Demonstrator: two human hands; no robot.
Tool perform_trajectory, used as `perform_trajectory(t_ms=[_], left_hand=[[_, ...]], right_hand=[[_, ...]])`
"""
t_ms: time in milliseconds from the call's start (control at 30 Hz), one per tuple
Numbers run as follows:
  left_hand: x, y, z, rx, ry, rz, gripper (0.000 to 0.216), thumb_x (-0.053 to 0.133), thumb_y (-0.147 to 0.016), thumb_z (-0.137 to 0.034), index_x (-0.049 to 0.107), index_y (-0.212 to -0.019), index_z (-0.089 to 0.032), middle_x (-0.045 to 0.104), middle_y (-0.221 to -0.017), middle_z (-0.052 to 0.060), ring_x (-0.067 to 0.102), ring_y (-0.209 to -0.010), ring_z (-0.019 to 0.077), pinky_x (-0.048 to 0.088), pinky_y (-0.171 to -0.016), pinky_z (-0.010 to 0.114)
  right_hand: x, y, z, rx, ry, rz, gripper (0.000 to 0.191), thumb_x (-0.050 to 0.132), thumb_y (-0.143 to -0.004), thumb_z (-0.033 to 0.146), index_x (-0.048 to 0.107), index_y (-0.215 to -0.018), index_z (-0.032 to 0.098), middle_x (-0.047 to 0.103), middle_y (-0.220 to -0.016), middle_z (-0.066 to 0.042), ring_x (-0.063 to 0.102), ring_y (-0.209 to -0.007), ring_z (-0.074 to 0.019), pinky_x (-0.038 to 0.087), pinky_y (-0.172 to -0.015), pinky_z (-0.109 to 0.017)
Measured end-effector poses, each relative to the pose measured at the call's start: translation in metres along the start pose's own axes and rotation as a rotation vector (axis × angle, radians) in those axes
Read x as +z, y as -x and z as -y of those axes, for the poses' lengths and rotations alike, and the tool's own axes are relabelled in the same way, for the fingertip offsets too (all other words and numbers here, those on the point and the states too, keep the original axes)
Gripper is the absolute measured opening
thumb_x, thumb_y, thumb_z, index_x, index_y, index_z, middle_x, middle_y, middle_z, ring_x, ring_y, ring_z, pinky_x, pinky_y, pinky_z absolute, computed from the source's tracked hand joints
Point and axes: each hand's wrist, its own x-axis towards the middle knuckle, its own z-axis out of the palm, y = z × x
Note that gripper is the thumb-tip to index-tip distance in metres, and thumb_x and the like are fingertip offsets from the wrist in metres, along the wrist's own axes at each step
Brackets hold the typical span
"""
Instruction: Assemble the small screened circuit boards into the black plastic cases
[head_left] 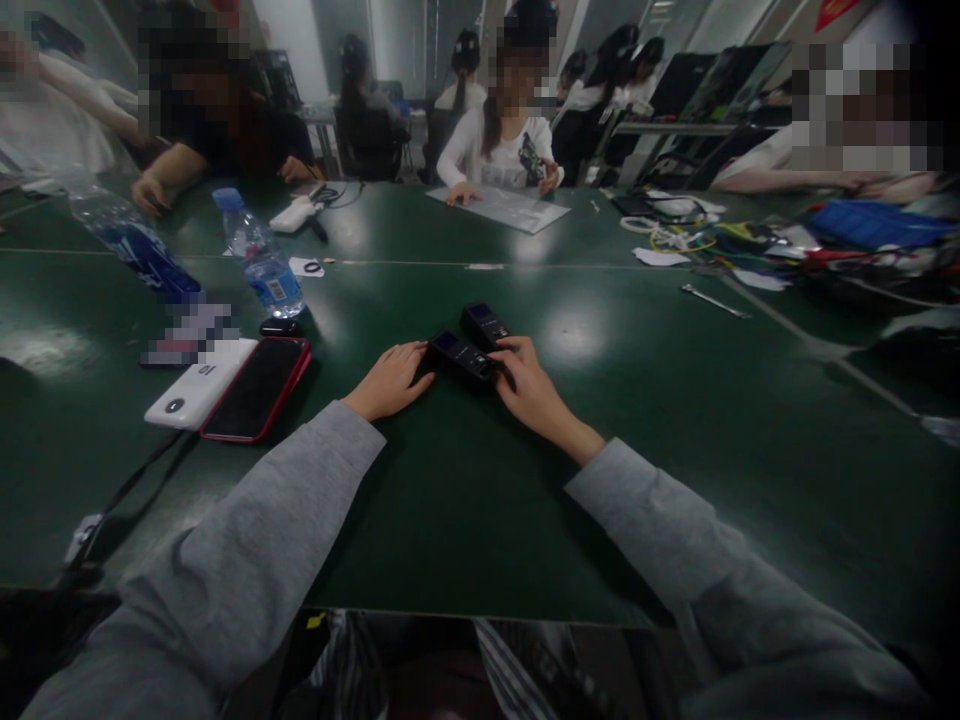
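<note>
Nearer black device [459, 357]: lying between curved left grip [390, 382] and curled right grip [531, 388], openness and hold unclear; seemingly being steadied, next calling for even pressure.

Head camera's up behind the left hand [388, 382] and right hand [534, 392], near enough to catch both grey sleeves [277, 510], facing forward and down across the green table [480, 520].

My long grey sleeves [277, 530]
Loose and creased, they end in plain wide cuffs [361, 428] near my wrists; my hands [390, 382] are bare, and striped cloth [352, 665] shows at my lap.
</note>
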Motion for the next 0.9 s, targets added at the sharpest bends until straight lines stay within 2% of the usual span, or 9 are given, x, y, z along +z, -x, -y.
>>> perform_trajectory(t_ms=[333, 500, 700, 900], left_hand=[[-0.0030, -0.0004, -0.0028, -0.012, 0.002, 0.006, 0.055, 0.042, -0.099, -0.042, 0.047, -0.138, -0.003, 0.054, -0.141, 0.022, 0.047, -0.136, 0.0285, 0.038, -0.115, 0.044], [-0.0020, -0.0002, -0.0025, -0.013, 0.008, -0.004, 0.053, 0.042, -0.099, -0.043, 0.047, -0.138, -0.008, 0.053, -0.143, 0.020, 0.047, -0.136, 0.0286, 0.038, -0.115, 0.046], [-0.0020, -0.0004, -0.0023, -0.026, -0.001, 0.016, 0.055, 0.042, -0.100, -0.043, 0.047, -0.138, -0.003, 0.053, -0.141, 0.022, 0.047, -0.137, 0.0289, 0.037, -0.115, 0.045], [-0.0024, 0.0001, -0.0023, -0.019, 0.009, 0.008, 0.053, 0.041, -0.100, -0.044, 0.048, -0.138, -0.007, 0.053, -0.143, 0.020, 0.047, -0.136, 0.0286, 0.038, -0.115, 0.046]], right_hand=[[0.0000, 0.0001, 0.0020, -0.006, 0.024, 0.013, 0.029, 0.047, -0.089, 0.015, 0.054, -0.117, 0.018, 0.036, -0.137, -0.016, 0.057, -0.113, -0.0284, 0.054, -0.096, -0.051], [-0.0018, 0.0007, 0.0043, 0.005, 0.021, 0.034, 0.029, 0.047, -0.090, 0.017, 0.053, -0.119, 0.018, 0.035, -0.138, -0.016, 0.057, -0.115, -0.0291, 0.054, -0.096, -0.051], [-0.0011, 0.0004, 0.0023, 0.004, 0.012, 0.034, 0.030, 0.047, -0.089, 0.017, 0.054, -0.118, 0.017, 0.035, -0.138, -0.016, 0.059, -0.109, -0.0276, 0.054, -0.095, -0.052], [-0.0019, 0.0004, 0.0034, 0.007, 0.011, 0.045, 0.032, 0.047, -0.089, 0.017, 0.054, -0.120, 0.018, 0.033, -0.139, -0.016, 0.058, -0.108, -0.0278, 0.054, -0.097, -0.054]])
